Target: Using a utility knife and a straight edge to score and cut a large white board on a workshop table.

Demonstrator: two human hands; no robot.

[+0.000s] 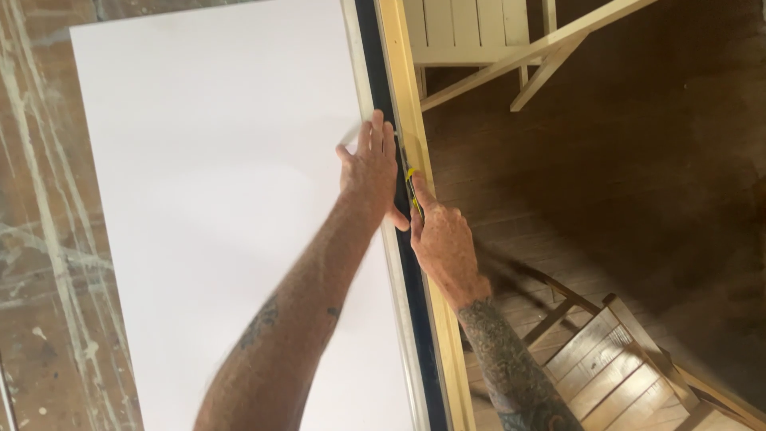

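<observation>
**First:** Yellow-and-black knife (412, 191), where is it found?

**Second:** It is gripped in the right hand (440, 243), with the fingers closed round the handle and the forefinger laid along its top. Only a short stretch of the handle is seen above the knuckles; the blade is hidden or too small to be told. The tool is pressed against the dark strip (396, 199) that runs just to the left of that hand.

**First:** And the left hand (369, 172)?

**Second:** It is laid flat, palm down, with the fingers spread, and nothing is gripped by it. It is rested on the right edge of the white panel (215, 199), and its thumb is stretched across the dark strip until the right hand is almost touched.

**First:** What is seen nearest, below the hands?

**Second:** Two bare, tattooed forearms are seen. To the lower right of the right hand, slatted wooden furniture (614, 367) is shown on a dark plank floor (638, 183).

**First:** What lies beside the hands?

**Second:** A pale wooden batten (411, 104) is set just right of the dark strip, directly under the right hand. Left of the left hand, the white panel is spread wide; no label or mark is carried on it. Beyond its left edge a brown, paint-streaked surface (40, 239) is exposed.

**First:** And farther off?

**Second:** Above the hands, white slatted furniture with braced legs (479, 40) is seen.
</observation>
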